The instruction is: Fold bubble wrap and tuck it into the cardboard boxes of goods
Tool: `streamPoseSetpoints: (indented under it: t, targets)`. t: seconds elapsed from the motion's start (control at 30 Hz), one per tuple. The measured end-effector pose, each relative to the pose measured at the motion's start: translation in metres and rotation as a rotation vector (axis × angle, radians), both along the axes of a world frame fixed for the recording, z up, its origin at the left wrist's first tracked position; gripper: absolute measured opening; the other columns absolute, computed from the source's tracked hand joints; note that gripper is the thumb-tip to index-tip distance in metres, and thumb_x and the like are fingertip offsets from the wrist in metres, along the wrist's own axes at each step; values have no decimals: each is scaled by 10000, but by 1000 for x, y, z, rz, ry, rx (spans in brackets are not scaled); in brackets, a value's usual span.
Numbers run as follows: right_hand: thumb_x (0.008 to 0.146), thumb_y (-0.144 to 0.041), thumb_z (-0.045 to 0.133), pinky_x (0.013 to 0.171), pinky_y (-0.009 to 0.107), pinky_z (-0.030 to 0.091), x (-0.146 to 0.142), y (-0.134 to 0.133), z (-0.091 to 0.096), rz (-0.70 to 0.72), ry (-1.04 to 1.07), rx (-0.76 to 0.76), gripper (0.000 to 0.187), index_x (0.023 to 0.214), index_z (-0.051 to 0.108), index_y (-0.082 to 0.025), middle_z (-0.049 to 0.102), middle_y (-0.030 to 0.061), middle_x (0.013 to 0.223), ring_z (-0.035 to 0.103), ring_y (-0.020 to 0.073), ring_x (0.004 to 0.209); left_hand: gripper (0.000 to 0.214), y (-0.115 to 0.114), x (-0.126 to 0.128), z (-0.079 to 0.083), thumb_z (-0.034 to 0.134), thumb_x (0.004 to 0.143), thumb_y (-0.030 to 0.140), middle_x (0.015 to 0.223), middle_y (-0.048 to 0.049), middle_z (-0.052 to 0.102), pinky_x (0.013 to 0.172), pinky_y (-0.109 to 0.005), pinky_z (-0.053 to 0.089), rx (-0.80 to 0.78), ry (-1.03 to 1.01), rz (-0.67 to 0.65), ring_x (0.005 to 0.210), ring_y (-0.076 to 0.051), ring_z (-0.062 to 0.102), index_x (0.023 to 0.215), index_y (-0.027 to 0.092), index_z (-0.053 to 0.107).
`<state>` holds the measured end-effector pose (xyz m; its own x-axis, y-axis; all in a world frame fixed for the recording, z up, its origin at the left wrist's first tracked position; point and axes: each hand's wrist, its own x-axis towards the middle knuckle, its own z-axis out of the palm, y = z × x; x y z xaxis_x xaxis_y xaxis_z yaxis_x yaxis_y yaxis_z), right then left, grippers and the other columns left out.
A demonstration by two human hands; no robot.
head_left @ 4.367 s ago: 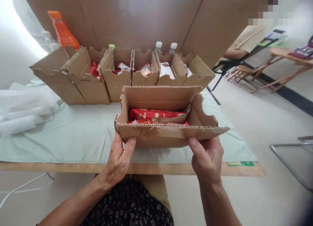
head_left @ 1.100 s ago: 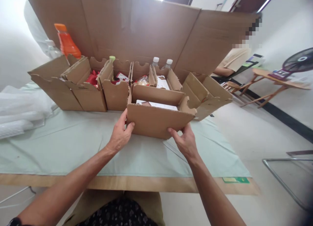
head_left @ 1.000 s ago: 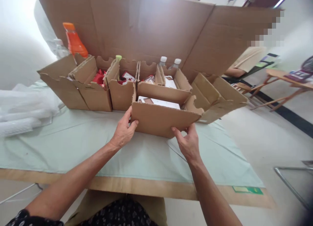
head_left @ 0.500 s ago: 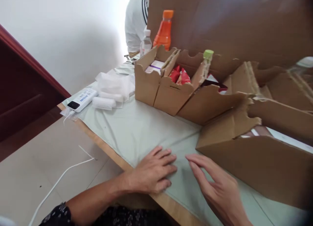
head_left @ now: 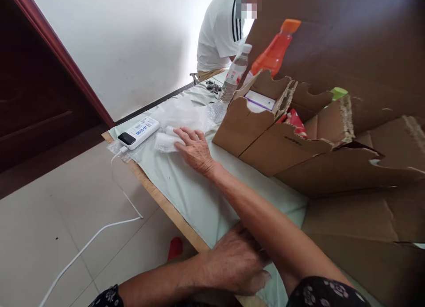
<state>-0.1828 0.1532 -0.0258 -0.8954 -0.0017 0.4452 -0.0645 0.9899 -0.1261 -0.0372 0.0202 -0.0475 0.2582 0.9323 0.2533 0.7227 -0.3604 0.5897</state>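
Note:
My right hand (head_left: pixel 196 153) reaches far forward over the table, its fingers apart and laid on a small roll of bubble wrap (head_left: pixel 163 143). More clear bubble wrap (head_left: pixel 186 114) lies loosely just beyond the fingertips. Lower down, my left hand (head_left: pixel 234 259) rests at the table's near edge, on the green cloth (head_left: pixel 199 198). My right forearm crosses over it and hides most of its fingers; the thumb sticks out, and nothing shows in that hand.
Cardboard bins (head_left: pixel 265 152) line the right side, one with red packets (head_left: pixel 296 122). A clear bottle (head_left: pixel 234 74) and an orange bottle (head_left: pixel 272 52) stand behind. A white power bank (head_left: pixel 141 130) with a cable lies at the left edge. A person (head_left: pixel 219 32) is at the far end.
My right hand has moved forward and left, across my left arm, onto the bubble wrap roll. The view has turned, so the bins appear farther right.

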Motion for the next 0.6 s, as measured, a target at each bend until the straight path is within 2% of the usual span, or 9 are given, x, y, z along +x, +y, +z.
streamPoseSetpoints:
  t: [0.1, 0.17, 0.23, 0.3, 0.4, 0.5, 0.53, 0.6]
  targets:
    - [1026, -207, 561, 1038, 436, 474, 34, -13, 17, -122, 204, -328, 211, 1016, 766, -257, 701, 63, 1381, 649, 254, 1230, 371, 3, 2, -3, 564, 983, 271, 1393, -152, 704, 1192, -443, 449, -38, -82, 9, 1394, -320, 588, 1302, 111, 667]
    - [1025, -301, 594, 922, 367, 539, 80, -21, 33, -215, 312, -577, 186, 1009, 774, -260, 776, 40, 1143, 713, 211, 1017, 345, 5, 3, -6, 569, 960, 231, 1336, -127, 737, 1158, -433, 486, -57, -149, 28, 1330, -301, 633, 1267, 130, 690]
    - [1004, -380, 632, 799, 320, 563, 137, -25, 45, -341, 374, -749, 201, 945, 778, -254, 771, 8, 903, 710, 185, 839, 335, 4, 3, -8, 595, 931, 205, 1316, -105, 747, 1166, -446, 486, -69, -180, 47, 1325, -289, 635, 1245, 159, 705]
    - [976, -398, 671, 706, 299, 554, 200, -28, 51, -498, 464, -827, 193, 918, 787, -255, 741, -9, 793, 674, 167, 728, 314, -3, 5, -11, 617, 919, 203, 1324, -115, 743, 1213, -479, 445, -78, -172, 63, 1373, -298, 604, 1211, 161, 726]
    - [930, -384, 732, 643, 300, 530, 297, -36, 45, -727, 684, -849, 148, 930, 804, -255, 745, 8, 820, 633, 158, 686, 259, -24, 15, -13, 601, 925, 213, 1350, -134, 731, 1184, -455, 487, -111, -210, 57, 1369, -292, 618, 1118, 150, 763]
    - [837, -372, 808, 596, 313, 522, 381, -53, 32, -950, 903, -853, 145, 892, 799, -237, 737, 25, 829, 618, 163, 670, 196, -53, 31, -9, 639, 908, 239, 1283, -98, 771, 1210, -468, 467, -141, -303, -101, 1327, -272, 658, 1031, 186, 782]
    - [794, -366, 836, 574, 309, 521, 404, -59, 27, -1019, 965, -885, 161, 871, 797, -231, 732, 28, 818, 618, 163, 663, 183, -62, 36, -5, 667, 894, 239, 1251, -84, 787, 1247, -487, 422, -152, -323, -162, 1330, -271, 659, 1028, 194, 784]
    - [709, -351, 885, 528, 294, 512, 443, -73, 17, -1131, 1056, -957, 194, 814, 791, -218, 727, 36, 792, 619, 162, 648, 202, -77, 44, 5, 684, 889, 228, 1220, -68, 803, 1233, -449, 446, -200, -360, -216, 1287, -243, 691, 1063, 196, 782]
